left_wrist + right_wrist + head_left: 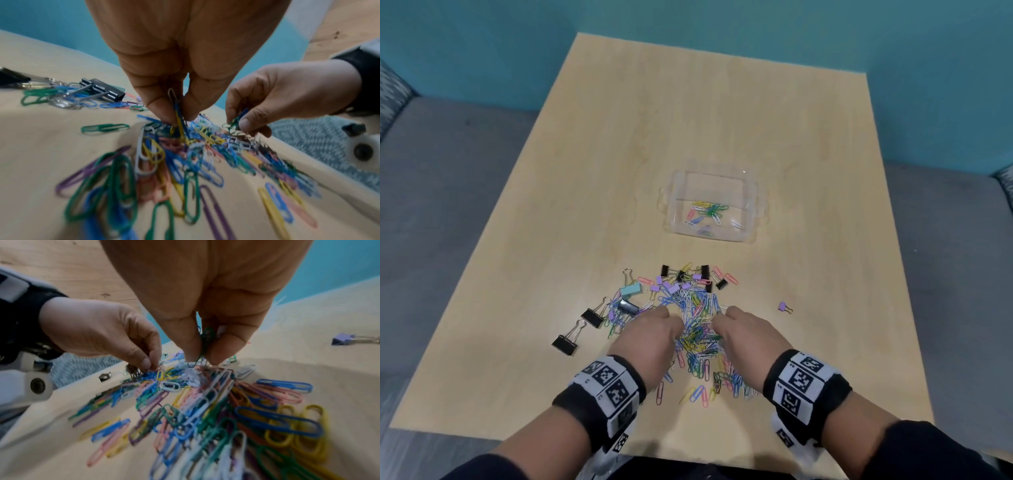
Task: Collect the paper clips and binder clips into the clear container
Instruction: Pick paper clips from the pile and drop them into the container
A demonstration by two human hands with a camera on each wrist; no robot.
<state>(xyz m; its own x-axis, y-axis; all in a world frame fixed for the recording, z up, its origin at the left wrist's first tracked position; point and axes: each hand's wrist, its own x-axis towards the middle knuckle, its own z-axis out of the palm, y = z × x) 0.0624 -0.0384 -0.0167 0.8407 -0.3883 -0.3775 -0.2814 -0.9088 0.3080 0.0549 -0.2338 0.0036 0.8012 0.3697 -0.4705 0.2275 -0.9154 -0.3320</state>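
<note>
A heap of coloured paper clips (700, 329) lies on the near middle of the wooden table (688, 137), with binder clips (630, 291) along its left and far edges. My left hand (654, 329) pinches a few paper clips (177, 113) between thumb and fingers, over the heap's left side. My right hand (743, 325) pinches a small bunch of green clips (205, 340) over the right side. Farther back stands the clear container (753, 195), open on top, with several paper clips (707, 214) inside.
A lone purple binder clip (785, 306) lies right of the heap. Two black binder clips (566, 341) sit toward the left table edge. Grey seating surrounds the table, with a teal wall behind.
</note>
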